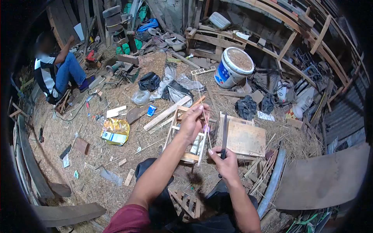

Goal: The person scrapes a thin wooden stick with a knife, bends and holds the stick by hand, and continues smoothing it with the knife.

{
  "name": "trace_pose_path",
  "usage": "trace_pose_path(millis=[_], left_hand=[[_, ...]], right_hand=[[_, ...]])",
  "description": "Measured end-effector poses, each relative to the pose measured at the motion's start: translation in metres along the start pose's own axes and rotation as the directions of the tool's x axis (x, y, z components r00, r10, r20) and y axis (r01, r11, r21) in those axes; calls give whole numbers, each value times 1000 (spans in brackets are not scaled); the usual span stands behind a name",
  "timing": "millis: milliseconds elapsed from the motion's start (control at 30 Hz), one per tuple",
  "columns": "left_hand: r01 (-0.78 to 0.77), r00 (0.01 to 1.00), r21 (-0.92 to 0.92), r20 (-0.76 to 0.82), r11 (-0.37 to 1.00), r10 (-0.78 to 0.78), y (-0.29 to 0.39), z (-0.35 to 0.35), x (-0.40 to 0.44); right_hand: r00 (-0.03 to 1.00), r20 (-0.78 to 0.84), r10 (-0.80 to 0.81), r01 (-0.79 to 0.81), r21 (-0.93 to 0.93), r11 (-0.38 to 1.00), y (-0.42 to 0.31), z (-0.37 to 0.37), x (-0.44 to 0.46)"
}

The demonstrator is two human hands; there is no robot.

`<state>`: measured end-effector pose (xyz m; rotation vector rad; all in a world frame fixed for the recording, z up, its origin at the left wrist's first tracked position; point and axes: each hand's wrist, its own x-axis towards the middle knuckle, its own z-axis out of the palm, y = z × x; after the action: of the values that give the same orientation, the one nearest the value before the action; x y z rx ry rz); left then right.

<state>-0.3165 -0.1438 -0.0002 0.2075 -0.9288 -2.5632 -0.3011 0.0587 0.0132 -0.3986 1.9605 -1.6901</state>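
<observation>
Pinched in my left hand (pixel 193 121) is the upper part of a thin strip of wood or bamboo (pixel 207 130), which slants down toward my right hand. My right hand (pixel 225 164) grips the dark handle of a knife (pixel 225 132), its long dark blade pointing up and away from me. The thumb of that hand sits at the lower end of the strip. Beneath my left hand stands a small slatted wooden frame (pixel 191 156), partly hidden by the hand and forearm. A square wooden board (pixel 246 136) lies just beyond the knife, to its right.
Another person (pixel 54 72) sits at the far left. A white bucket (pixel 234 68) filled with brown material stands at the back. Wood offcuts, a gold bag (pixel 115 131) and black plastic bags (pixel 245 107) litter the straw-covered floor. A grey sheet (pixel 322 176) lies at right.
</observation>
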Motion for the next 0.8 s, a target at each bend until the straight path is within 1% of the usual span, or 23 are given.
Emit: trace_pose_path(millis=[67, 167, 200, 300, 333, 433, 500, 567, 600, 700, 800], left_hand=[[-72, 994, 32, -75, 997, 74, 19, -3, 3], [-146, 989, 51, -26, 988, 148, 38, -29, 7], [-181, 980, 31, -80, 983, 183, 42, -29, 6], [-225, 969, 10, -107, 974, 224, 50, -32, 6], [-235, 968, -9, -93, 972, 233, 51, -32, 8], [-217, 975, 9, -36, 976, 218, 51, -32, 8], [-206, 976, 15, -74, 978, 207, 53, -28, 6], [-221, 966, 17, -131, 975, 222, 59, -20, 2], [-221, 966, 82, -121, 972, 230, 59, -26, 3], [-171, 977, 107, -109, 979, 182, 56, -36, 4], [-78, 997, 333, -1, 940, 83, 53, -31, 1]], right_hand=[[1000, 25, 12, -10, -83, 997, -1, -4, -4], [998, -17, -52, 52, -19, 998, 3, -8, -4], [998, -32, 48, -48, -7, 999, -8, -12, -8], [989, -139, 42, -23, 139, 990, 2, -19, -2], [985, -143, 96, -67, 196, 978, 0, -23, -1], [964, -245, 105, -39, 262, 964, -7, -27, 4], [961, -261, 94, -2, 334, 942, -10, -33, 9], [955, -285, 77, 56, 429, 902, -10, -42, 19], [953, -298, 52, 94, 455, 886, -8, -49, 24], [904, -427, 27, 219, 517, 828, -15, -62, 39], [884, -465, 40, 263, 568, 780, -13, -83, 51]])
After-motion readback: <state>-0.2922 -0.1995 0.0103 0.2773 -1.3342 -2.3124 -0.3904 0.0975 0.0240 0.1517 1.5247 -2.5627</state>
